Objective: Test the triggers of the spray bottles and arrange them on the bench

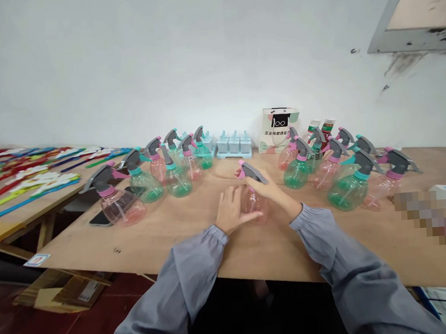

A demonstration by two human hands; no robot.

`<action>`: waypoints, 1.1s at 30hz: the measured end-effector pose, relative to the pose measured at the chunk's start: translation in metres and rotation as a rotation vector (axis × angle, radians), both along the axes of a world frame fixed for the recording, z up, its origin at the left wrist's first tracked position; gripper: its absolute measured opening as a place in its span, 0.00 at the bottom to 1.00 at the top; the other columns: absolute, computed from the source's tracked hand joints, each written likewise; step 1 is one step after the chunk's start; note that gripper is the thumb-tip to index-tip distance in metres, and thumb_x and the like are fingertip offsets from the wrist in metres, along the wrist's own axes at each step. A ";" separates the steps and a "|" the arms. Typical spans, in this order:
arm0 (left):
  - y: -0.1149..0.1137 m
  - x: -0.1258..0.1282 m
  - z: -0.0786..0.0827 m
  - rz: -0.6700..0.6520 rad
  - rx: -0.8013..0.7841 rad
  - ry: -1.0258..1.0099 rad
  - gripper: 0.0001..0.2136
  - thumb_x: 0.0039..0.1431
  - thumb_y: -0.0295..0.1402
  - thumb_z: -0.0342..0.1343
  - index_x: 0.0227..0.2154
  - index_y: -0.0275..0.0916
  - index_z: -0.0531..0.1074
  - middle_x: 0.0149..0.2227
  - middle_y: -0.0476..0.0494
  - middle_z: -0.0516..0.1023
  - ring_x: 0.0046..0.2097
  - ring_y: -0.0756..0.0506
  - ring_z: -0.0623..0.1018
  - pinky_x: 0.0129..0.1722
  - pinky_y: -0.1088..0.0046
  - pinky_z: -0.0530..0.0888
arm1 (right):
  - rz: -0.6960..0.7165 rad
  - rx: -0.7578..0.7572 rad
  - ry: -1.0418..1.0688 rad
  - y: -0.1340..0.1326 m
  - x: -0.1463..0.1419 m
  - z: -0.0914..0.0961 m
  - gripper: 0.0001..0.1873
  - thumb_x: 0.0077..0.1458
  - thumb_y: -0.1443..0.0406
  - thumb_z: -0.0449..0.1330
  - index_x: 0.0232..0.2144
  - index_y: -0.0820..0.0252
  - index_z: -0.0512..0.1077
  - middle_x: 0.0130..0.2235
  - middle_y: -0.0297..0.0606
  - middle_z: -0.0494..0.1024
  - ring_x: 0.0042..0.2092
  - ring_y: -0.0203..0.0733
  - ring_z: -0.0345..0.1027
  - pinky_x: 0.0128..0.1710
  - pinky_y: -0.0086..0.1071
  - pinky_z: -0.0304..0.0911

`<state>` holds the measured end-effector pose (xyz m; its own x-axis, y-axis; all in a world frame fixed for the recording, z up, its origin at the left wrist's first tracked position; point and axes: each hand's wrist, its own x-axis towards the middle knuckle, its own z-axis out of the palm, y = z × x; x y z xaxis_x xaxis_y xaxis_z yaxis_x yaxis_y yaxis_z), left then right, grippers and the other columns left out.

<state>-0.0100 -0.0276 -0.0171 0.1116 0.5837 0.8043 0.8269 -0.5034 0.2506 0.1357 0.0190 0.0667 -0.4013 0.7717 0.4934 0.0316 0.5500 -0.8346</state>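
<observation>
Pink plastic spray bottle [254,204] upright on worktop [145,250], contents unclear. L of it: 7 spray bottles [178,182], pink & green. R of it: several spray btls [298,174], overlapping, can't get exact no. Behind-R: 1 paper bag [272,135], 2 white-capped btls [328,126]. R hand [270,187] curled round its head/neck; L hand [229,209] splayed, thumb across lower body.

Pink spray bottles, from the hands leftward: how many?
4: pink bottle in the right hand; front bottle by the phone; rear bottle; another bottle to its right. Others may be hidden.
</observation>
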 end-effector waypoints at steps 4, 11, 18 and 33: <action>0.015 -0.056 0.021 0.288 0.340 -0.493 0.32 0.56 0.51 0.58 0.56 0.38 0.57 0.57 0.31 0.59 0.62 0.35 0.62 0.61 0.51 0.62 | 0.004 -0.069 -0.019 -0.005 0.011 0.013 0.13 0.46 0.64 0.56 0.34 0.55 0.78 0.39 0.35 0.82 0.42 0.44 0.74 0.41 0.36 0.69; 0.040 -0.119 0.030 0.545 0.022 -0.697 0.46 0.49 0.45 0.67 0.63 0.34 0.46 0.66 0.20 0.49 0.69 0.27 0.51 0.64 0.38 0.51 | 0.201 -0.280 0.128 -0.006 0.013 0.025 0.18 0.36 0.66 0.55 0.33 0.57 0.77 0.35 0.37 0.82 0.38 0.46 0.76 0.34 0.34 0.69; 0.055 -0.135 0.009 0.545 -0.069 -0.770 0.37 0.48 0.40 0.70 0.54 0.34 0.55 0.60 0.26 0.61 0.64 0.21 0.57 0.61 0.32 0.46 | 0.201 -0.444 0.195 -0.004 0.021 0.022 0.10 0.35 0.62 0.58 0.25 0.56 0.73 0.21 0.36 0.75 0.28 0.47 0.75 0.23 0.34 0.66; 0.031 -0.034 -0.003 0.084 -0.187 -0.381 0.34 0.43 0.44 0.70 0.50 0.40 0.61 0.50 0.37 0.65 0.58 0.33 0.69 0.59 0.49 0.65 | 0.231 -0.324 0.292 0.001 0.023 0.026 0.18 0.33 0.60 0.54 0.31 0.55 0.71 0.32 0.41 0.80 0.40 0.54 0.76 0.39 0.47 0.73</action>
<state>-0.0440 0.0037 -0.0198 -0.2274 0.7178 0.6581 0.6938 -0.3548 0.6267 0.1592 0.0203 0.0926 -0.4613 0.8110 0.3599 -0.3211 0.2255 -0.9198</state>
